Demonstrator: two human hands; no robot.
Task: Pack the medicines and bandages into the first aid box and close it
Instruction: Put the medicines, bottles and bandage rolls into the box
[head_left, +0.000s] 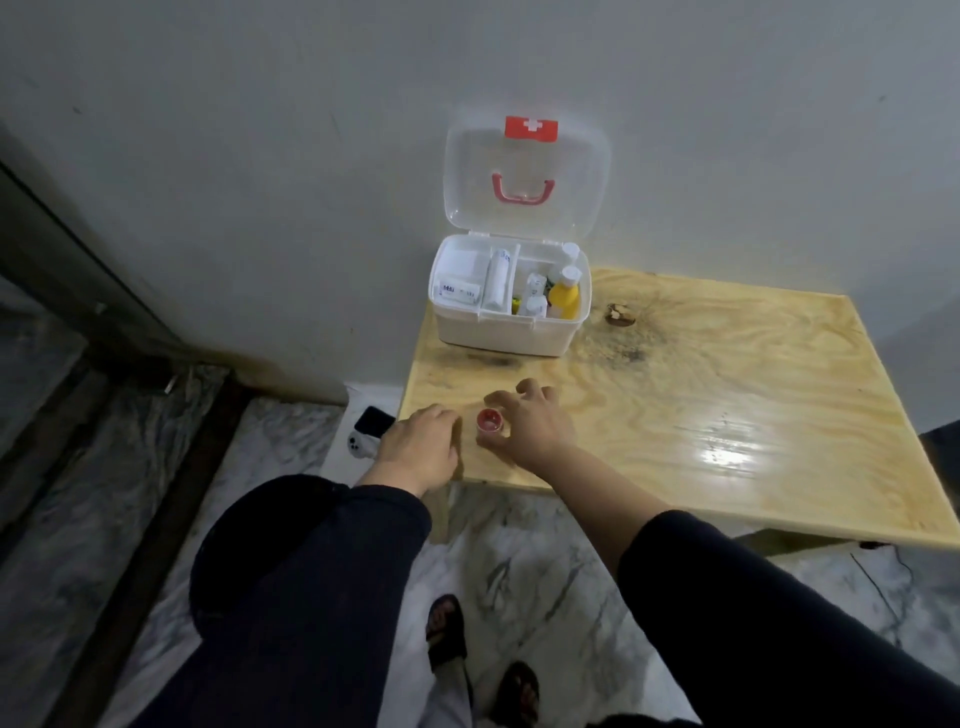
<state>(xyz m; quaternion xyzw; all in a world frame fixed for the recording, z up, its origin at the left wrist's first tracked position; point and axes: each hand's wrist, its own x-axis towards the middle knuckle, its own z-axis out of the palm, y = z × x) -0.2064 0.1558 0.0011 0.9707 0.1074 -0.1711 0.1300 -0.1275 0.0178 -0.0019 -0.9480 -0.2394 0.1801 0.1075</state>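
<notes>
While beside glossy plywood table (727, 415): small round red-capped jar (489, 422).

right hand (537, 423) curling around a small red-capped jar (489, 422) on the wooden desk (727, 395); left hand (421, 447) resting, fingers relaxed, at the desk's near corner. white first aid box (501, 332) standing open behind, yellow bottle (565, 295) sitting in its right compartment.

Pale wooden table (727, 415) at right with dark knot (621, 314), grey wall (260, 156) behind, marble floor (519, 571) below, dark phone (375, 422) at table's left edge, sandals (445, 631) at bottom centre
</notes>
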